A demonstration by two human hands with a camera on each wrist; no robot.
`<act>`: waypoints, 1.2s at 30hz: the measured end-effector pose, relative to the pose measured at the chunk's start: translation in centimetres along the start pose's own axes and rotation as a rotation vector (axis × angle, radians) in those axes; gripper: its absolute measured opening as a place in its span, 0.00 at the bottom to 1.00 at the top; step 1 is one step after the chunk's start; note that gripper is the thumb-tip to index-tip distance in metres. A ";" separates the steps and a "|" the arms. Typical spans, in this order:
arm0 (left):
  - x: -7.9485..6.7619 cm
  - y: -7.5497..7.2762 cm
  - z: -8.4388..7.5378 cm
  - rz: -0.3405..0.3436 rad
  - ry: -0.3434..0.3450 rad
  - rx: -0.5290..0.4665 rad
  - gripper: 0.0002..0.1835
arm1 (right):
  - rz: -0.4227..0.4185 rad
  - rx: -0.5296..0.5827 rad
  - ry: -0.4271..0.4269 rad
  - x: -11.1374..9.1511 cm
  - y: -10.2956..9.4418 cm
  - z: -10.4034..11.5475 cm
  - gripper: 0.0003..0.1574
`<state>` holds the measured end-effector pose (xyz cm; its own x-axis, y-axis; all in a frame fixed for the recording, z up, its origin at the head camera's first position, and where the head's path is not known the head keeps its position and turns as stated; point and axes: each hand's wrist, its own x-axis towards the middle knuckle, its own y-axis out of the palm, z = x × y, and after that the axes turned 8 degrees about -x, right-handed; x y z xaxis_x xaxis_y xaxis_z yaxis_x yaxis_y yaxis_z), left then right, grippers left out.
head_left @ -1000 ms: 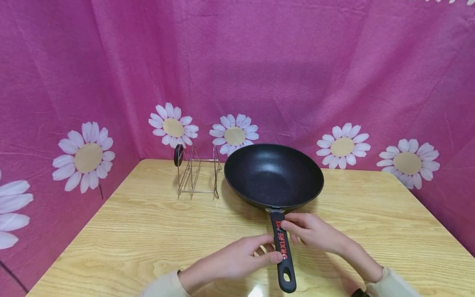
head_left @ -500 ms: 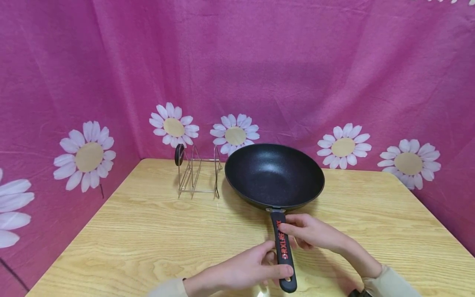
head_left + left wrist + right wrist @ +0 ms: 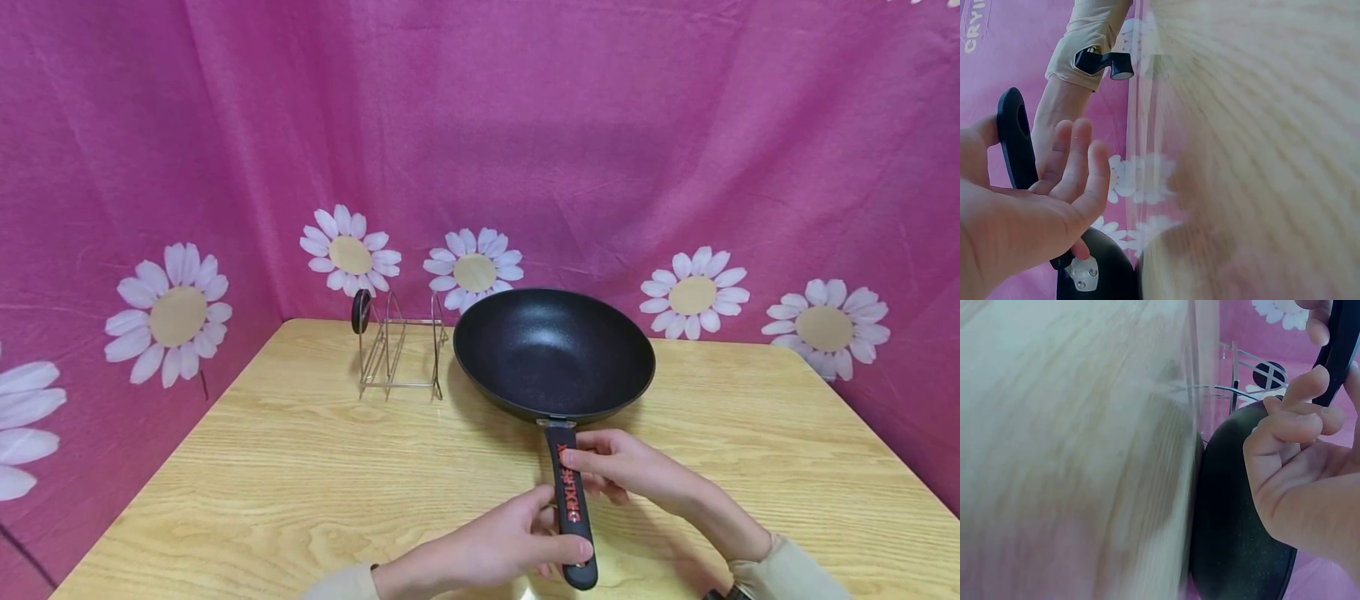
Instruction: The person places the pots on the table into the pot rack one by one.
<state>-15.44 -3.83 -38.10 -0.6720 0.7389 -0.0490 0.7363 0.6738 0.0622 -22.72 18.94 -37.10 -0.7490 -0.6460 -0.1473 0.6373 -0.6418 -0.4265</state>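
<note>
A black wok [image 3: 551, 358] rests on the table, its long handle [image 3: 572, 500] with red lettering pointing toward me. My left hand [image 3: 502, 537] pinches the handle near its end, thumb on top across the hanging hole; in the left wrist view its other fingers [image 3: 1072, 165] are loosely bent beneath. Farther up, my right hand [image 3: 637, 471] holds the handle from the right, thumb over the lettering. The right wrist view has that hand's curled fingers [image 3: 1297, 425] below the handle [image 3: 1338, 353], with the wok's outer side [image 3: 1229, 500] behind them.
A wire rack [image 3: 401, 350] with a round black knob [image 3: 362, 312] on its left stands just left of the wok. The wood-grain table [image 3: 300, 467] meets a pink curtain [image 3: 562, 150] with white daisies at the back and sides.
My left hand has slid along the handle toward its end, and its thumb now covers the hole. The right thumb has shifted slightly left over the lettering. The wok stays in place.
</note>
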 end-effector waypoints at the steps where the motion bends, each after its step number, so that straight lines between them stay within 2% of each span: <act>1: 0.0 0.0 0.0 -0.001 -0.001 -0.009 0.30 | -0.002 0.001 0.004 0.0 0.0 0.0 0.16; 7: 0.0 0.3 -0.1 -0.015 -0.006 -0.069 0.26 | -0.046 -0.017 0.042 0.3 0.6 0.7 0.18; 12: -0.1 0.0 0.1 -0.002 -0.022 -0.034 0.25 | -0.078 -0.013 0.054 0.4 1.0 1.2 0.20; 18: 0.0 -0.5 0.3 0.013 -0.035 0.002 0.31 | -0.102 0.006 0.080 0.5 1.3 1.2 0.19; 25: 0.1 -0.3 0.1 0.005 -0.040 -0.034 0.33 | -0.105 0.010 0.060 0.4 1.3 1.3 0.19; 36: -0.2 0.6 0.4 -0.013 -0.091 -0.056 0.16 | -0.117 0.021 0.080 0.3 1.7 1.1 0.17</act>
<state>-14.87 -3.54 -38.43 -0.6695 0.7294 -0.1404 0.7204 0.6837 0.1165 -21.67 17.22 -36.84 -0.8299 -0.5319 -0.1686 0.5479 -0.7196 -0.4267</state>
